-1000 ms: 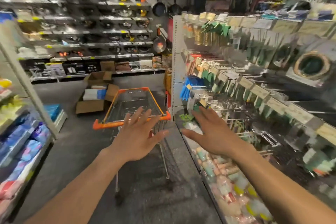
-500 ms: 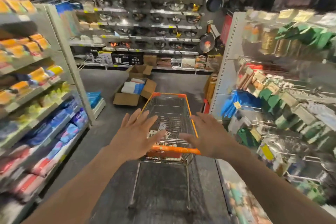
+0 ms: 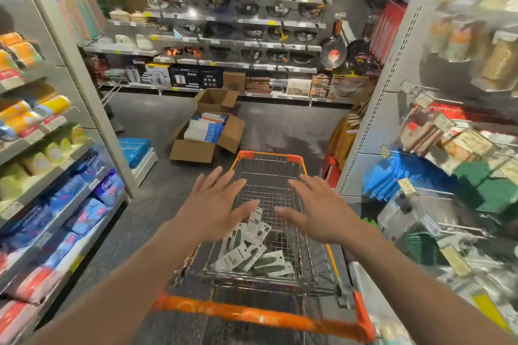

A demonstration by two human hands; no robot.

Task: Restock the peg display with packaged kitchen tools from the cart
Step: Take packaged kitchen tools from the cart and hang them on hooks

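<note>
Both hands hover over the cart [image 3: 269,154], palms down and apart from each other. The left hand [image 3: 215,204] has its fingers straight and spread wide, holding nothing. The right hand [image 3: 316,210] is the same: fingers straight, fanned, nothing in them. Neither hand touches the wire basket or the orange handle [image 3: 252,314], which runs across the near edge below the forearms.

The packs [image 3: 246,249] – white cards with dark tools on them – lie in a loose heap on the basket floor, toward its near end, below and between the two hands. Some overlap; what tools they carry is too blurred to tell.

The peg display [image 3: 398,59] stands just to the right of the cart, its hooks hung with carded goods in green, blue and red, much of it blurred.

Beyond the cart an open cardboard box [image 3: 193,150] sits on the floor with blue and white packs inside. Shelves [image 3: 70,36] of bagged goods line the left side – more racks with pans [image 3: 333,53] close the aisle at the back.
</note>
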